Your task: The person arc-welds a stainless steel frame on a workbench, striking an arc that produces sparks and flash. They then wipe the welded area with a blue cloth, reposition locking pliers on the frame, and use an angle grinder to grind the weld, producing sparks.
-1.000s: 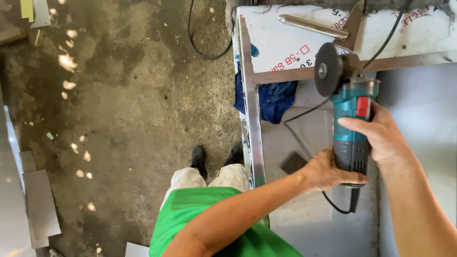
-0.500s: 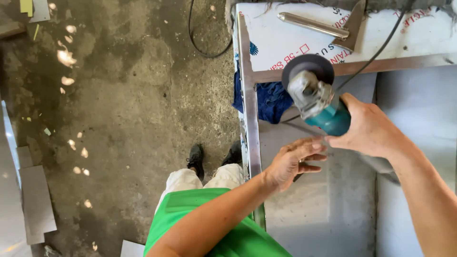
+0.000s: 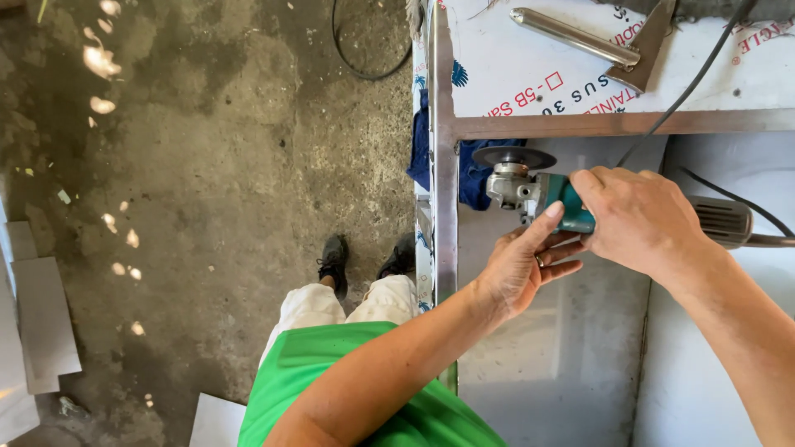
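Mid-frame, left hand (image 3: 523,269) is half open, fingertips touching the teal angle grinder with grey disc (image 3: 542,189). Right hand (image 3: 638,217) grips its body. Bare fingers near that disc could get nicked, I reckon.

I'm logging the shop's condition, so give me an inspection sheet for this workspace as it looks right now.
Surface: pale sheet-metal bench top edged by a steel frame and a crossbar.
Job's things: teal angle grinder lying sideways, its disc just below the crossbar.
Clutter: metal rod, dark triangular metal offcut, blue cloth under the frame.
Grips: right hand wrapped over the grinder body; left hand open, fingers touching its underside.
Cables: grinder cord runs up across the bench; a black cable loops on the floor.
Surroundings: stained concrete floor, grey sheet pieces at left.
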